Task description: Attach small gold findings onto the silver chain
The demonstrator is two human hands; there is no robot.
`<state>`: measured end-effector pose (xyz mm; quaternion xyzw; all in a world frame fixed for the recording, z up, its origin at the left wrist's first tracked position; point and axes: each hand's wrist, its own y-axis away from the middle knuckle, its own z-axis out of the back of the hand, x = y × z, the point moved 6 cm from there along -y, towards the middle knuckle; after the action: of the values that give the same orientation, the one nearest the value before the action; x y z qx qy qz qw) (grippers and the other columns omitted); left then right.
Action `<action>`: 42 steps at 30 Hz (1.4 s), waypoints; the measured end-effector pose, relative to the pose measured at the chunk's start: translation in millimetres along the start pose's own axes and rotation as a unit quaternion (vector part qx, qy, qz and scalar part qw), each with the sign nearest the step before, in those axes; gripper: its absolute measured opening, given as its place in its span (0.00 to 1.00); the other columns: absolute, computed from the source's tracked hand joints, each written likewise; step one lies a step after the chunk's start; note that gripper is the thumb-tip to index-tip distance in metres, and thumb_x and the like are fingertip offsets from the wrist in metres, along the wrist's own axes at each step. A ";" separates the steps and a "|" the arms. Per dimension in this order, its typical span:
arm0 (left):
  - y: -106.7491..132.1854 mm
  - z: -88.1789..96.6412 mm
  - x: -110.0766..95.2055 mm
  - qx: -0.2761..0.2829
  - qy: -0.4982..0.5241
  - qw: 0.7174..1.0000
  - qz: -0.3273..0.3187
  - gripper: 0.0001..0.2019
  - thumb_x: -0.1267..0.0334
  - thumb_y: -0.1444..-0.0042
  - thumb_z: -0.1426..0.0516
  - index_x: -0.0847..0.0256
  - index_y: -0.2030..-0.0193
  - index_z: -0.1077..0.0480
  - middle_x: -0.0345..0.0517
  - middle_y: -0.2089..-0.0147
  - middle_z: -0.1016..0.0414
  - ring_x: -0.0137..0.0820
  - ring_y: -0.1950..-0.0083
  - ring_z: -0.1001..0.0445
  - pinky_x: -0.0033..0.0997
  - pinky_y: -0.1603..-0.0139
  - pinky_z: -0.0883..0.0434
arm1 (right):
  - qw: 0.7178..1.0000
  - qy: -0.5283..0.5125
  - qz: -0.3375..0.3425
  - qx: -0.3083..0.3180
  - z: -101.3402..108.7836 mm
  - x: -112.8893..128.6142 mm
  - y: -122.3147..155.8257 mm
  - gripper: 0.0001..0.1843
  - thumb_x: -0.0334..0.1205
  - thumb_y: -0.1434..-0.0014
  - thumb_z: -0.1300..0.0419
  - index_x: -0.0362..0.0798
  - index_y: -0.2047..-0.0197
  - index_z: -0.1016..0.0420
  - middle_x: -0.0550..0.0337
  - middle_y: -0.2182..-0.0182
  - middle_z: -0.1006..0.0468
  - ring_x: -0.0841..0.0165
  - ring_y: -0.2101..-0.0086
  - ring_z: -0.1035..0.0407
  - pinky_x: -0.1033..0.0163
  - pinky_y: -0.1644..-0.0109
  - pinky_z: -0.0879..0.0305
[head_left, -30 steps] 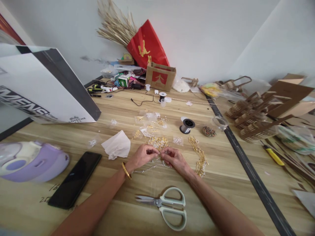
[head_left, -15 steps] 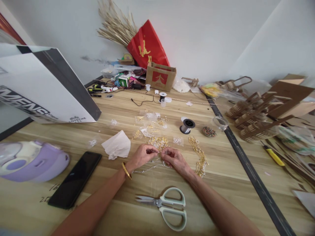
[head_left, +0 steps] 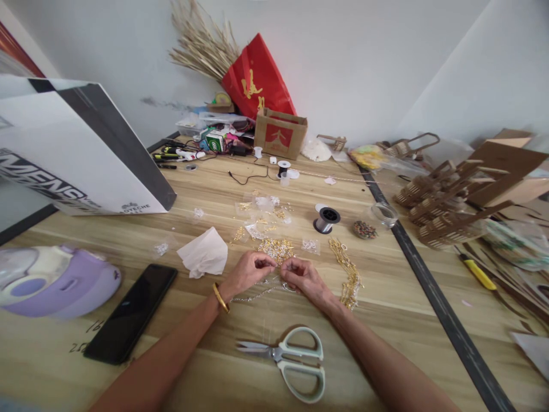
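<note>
My left hand and my right hand face each other, fingertips pinched and almost meeting. What they pinch is too small to make out. Just beyond the fingertips lies a pile of gold and silver beads. A silver chain runs along the table under and between the hands. To the right of my right hand lies a bunch of gold chains. Scissors with pale green handles rest nearer to me, blades slightly apart and pointing left.
A black phone, a white paper napkin and a purple-white device lie left. Behind the beads are small plastic bags and a wire spool. On the right stand a glass jar and small woven baskets.
Hardly anything differs. Both hands stay pinched in the same place, with at most a tiny shift of the fingers.
</note>
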<state>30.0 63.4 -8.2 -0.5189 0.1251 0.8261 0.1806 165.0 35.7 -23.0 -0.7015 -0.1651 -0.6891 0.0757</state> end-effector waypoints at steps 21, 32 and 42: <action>0.4 0.5 -1.9 -0.006 -0.003 1.000 0.003 0.08 0.69 0.52 0.43 0.66 0.67 0.24 0.47 0.67 0.21 0.29 0.69 0.27 0.24 0.68 0.33 | 1.000 0.009 0.002 -0.009 1.8 -1.8 0.2 0.11 0.45 0.50 0.39 0.45 0.72 0.32 0.70 0.86 0.39 0.78 0.85 0.49 0.72 0.83 0.52; 1.0 -0.6 -2.6 -0.002 0.003 1.000 0.008 0.08 0.68 0.52 0.43 0.66 0.67 0.23 0.47 0.67 0.21 0.29 0.68 0.27 0.24 0.69 0.33 | 1.000 0.016 -0.003 -0.011 0.9 4.0 1.1 0.14 0.47 0.50 0.39 0.44 0.73 0.32 0.70 0.86 0.39 0.79 0.85 0.49 0.72 0.83 0.53; 0.9 -4.0 4.9 0.013 0.046 0.999 0.022 0.11 0.66 0.53 0.41 0.67 0.62 0.24 0.44 0.72 0.24 0.26 0.72 0.30 0.23 0.72 0.35 | 1.000 0.011 0.000 -0.006 0.0 5.8 1.9 0.14 0.48 0.49 0.39 0.45 0.73 0.32 0.70 0.86 0.40 0.78 0.85 0.50 0.71 0.83 0.53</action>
<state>31.0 61.9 -14.4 -0.5509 0.1551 0.8035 0.1635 165.6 34.6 -16.9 -0.6944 -0.1596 -0.6979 0.0732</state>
